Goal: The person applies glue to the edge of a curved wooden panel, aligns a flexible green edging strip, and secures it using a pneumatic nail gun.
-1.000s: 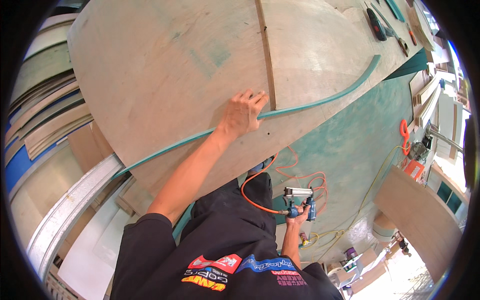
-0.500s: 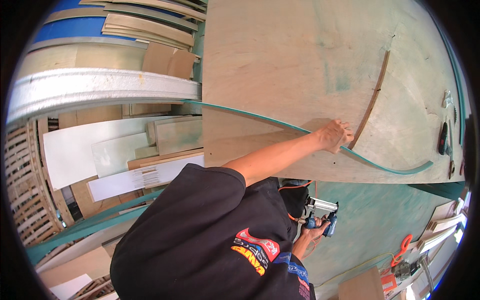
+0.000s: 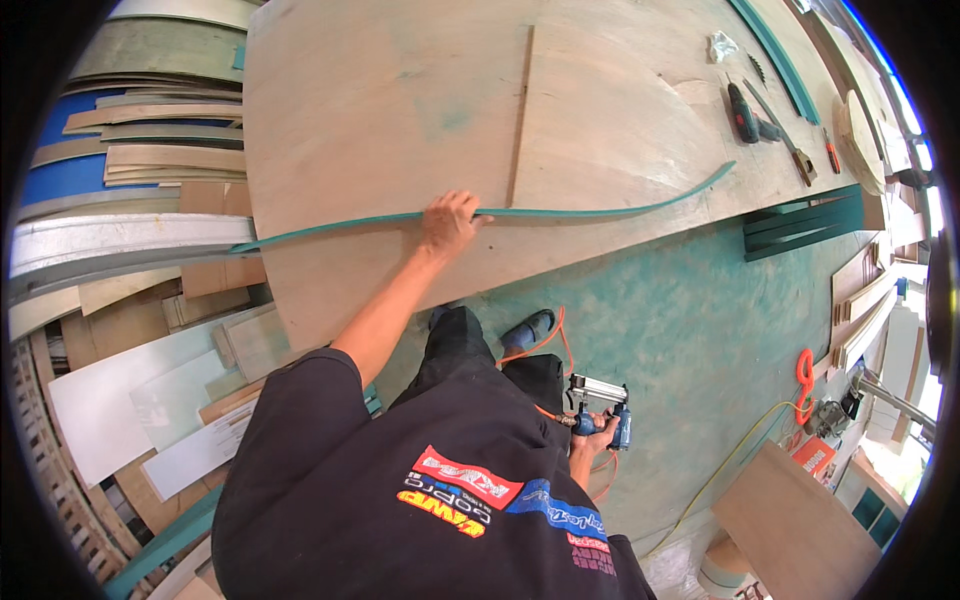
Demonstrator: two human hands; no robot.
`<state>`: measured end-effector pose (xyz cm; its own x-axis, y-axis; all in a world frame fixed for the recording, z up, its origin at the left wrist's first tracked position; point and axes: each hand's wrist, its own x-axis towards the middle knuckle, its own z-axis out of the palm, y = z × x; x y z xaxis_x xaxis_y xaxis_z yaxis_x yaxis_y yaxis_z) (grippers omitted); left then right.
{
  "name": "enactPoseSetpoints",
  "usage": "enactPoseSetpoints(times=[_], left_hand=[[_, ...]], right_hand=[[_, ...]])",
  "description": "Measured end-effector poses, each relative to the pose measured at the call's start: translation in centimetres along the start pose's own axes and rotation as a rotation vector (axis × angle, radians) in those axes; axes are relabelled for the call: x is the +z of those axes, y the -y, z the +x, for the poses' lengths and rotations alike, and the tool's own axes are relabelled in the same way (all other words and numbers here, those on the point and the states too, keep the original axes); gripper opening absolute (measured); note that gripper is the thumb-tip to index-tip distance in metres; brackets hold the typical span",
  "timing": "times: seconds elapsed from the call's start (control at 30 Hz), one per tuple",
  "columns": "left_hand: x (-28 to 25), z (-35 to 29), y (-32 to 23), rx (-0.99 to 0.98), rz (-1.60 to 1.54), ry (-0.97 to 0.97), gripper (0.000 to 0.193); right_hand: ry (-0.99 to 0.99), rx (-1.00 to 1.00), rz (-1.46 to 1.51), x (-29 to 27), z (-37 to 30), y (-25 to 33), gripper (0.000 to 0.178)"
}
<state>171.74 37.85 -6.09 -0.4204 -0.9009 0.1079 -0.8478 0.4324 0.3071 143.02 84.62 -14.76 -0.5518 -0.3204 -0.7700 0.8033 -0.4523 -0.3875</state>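
Observation:
A long, thin, bendy green strip (image 3: 590, 212) lies in a curve across the large plywood sheet (image 3: 350, 110). My left hand (image 3: 450, 222) has its fingers closed around it, near the middle of its length. Just right of that hand, a narrow brown wooden strip (image 3: 520, 120) runs away from me, its near end at the green strip. Low at my right side, off the sheet, my right hand (image 3: 598, 434) grips a blue and silver air nailer (image 3: 600, 392) with an orange hose (image 3: 562, 335) attached.
Toward the sheet's far right lie a cordless drill (image 3: 743, 112), a handsaw (image 3: 785, 135) and a clear plastic bag (image 3: 721, 46). Stacked boards (image 3: 175, 150) and a metal beam (image 3: 130, 240) are at left. Green boards (image 3: 805, 222) jut out beneath the sheet's right edge.
The view has swung, showing more of the floor and the right side. My left hand sits farther left of the brown strip's end. The nailer stays low in my right hand.

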Motion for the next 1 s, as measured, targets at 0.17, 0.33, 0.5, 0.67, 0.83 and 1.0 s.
enactPoseSetpoints(times=[0.17,0.33,0.5,0.67,0.83,1.0], left_hand=[[-0.9,-2.0,-1.0,0.019,0.006,-0.044,0.037],[0.6,-3.9,-4.8,-0.002,-0.028,-0.143,0.036],[0.9,-5.4,-7.0,-0.016,-0.014,-0.105,0.029],[0.6,-4.7,-6.5,0.079,0.011,-0.001,0.029],[-0.4,-4.7,-6.5,0.100,0.014,0.081,0.023],[0.0,-3.9,-6.9,0.077,-0.008,0.118,0.020]], right_hand=[[-0.141,-0.033,-0.092,-1.6,2.7,5.8,0.035],[-0.141,0.010,-0.120,0.2,4.0,9.0,0.038],[-0.009,0.052,-0.174,1.8,5.8,9.5,0.035],[-0.021,0.083,-0.262,3.6,5.1,9.1,0.037],[-0.077,0.174,-0.319,2.7,3.4,8.0,0.044],[-0.177,0.204,-0.354,2.5,3.0,6.8,0.048]])
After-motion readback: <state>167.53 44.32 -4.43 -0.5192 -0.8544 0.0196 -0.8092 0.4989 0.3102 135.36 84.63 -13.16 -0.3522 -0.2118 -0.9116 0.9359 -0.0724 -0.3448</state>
